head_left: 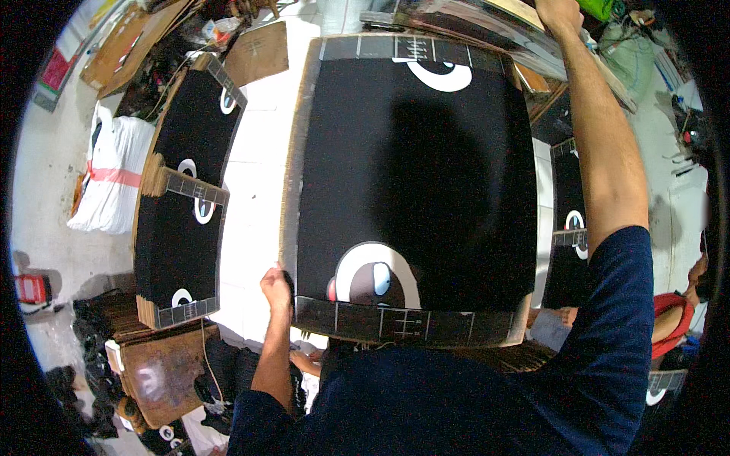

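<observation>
A large stack of black printed fabric sheets (456,175) lies in front of me, with white, cartoon-like eye shapes at its far and near edges and grey tape-like strips along both ends. At its near left corner my left hand (277,289) is closed, fingers pressed together against the stack's left edge; whether a sheet is pinched in them is hidden. My right arm stretches far forward. My right hand (559,15), cut by the picture's top edge, is curled beside a wood-edged flat frame (487,38); what its fingers hold does not show.
More black printed stacks (182,251) stand to the left across a white tiled floor (251,197); others (566,190) are partly visible at the right. A white sack (118,175) leans by the left wall. A brown board (160,380) sits at the near left. Another person's leg (669,323) shows at right.
</observation>
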Motion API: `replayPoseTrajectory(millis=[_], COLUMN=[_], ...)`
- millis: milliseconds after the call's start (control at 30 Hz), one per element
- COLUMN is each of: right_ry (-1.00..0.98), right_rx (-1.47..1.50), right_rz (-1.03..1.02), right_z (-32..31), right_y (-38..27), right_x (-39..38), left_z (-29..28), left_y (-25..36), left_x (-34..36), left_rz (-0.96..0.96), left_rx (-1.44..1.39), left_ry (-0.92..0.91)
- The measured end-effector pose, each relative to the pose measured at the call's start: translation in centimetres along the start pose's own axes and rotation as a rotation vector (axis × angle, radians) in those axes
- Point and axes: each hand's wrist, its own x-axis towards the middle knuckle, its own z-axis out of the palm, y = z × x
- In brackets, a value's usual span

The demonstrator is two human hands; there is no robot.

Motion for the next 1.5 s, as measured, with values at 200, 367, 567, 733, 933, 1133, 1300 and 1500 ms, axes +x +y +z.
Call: replayPoseTrajectory(millis=[200, 367, 567, 733, 933, 1133, 1300, 1500], right_ry=[-0.017, -0.040, -0.059, -0.052, -0.055, -0.043, -0.039, -0.016], right_rx=[0.020, 0.005, -0.008, -0.003, -0.025, -0.046, -0.017, 0.030], right_rz=[-0.057, -0.036, -0.033, -0.056, -0.023, -0.035, -0.055, -0.080], right_z=[-0.5, 0.1, 0.8, 1.0, 1.2, 0.5, -0.2, -0.2], right_y=[0.8, 1.3, 2.1, 2.2, 2.0, 2.5, 2.0, 2.4], right_x=[-0.7, -0.4, 0.4, 1.4, 2.2, 2.5, 2.4, 1.9], left_z=[2.0, -0.4, -1.3, -1.2, 0.0, 1.7, 1.8, 2.4], left_y=[-2.2, 0.1, 3.6, 3.7, 4.7, 5.3, 4.0, 2.0], left_x=[-0.6, -2.0, -2.5, -3.5, -3.2, -1.5, -0.9, 0.5], left_rz=[-0.005, 0.219, 0.175, 0.194, 0.188, 0.187, 0.048, 0.052], left_rx=[0.396, 0.695, 0.884, 0.866, 0.885, 0.861, 0.883, 0.954], left_ry=[-0.072, -0.226, -0.223, -0.243, -0.237, -0.252, -0.225, -0.265])
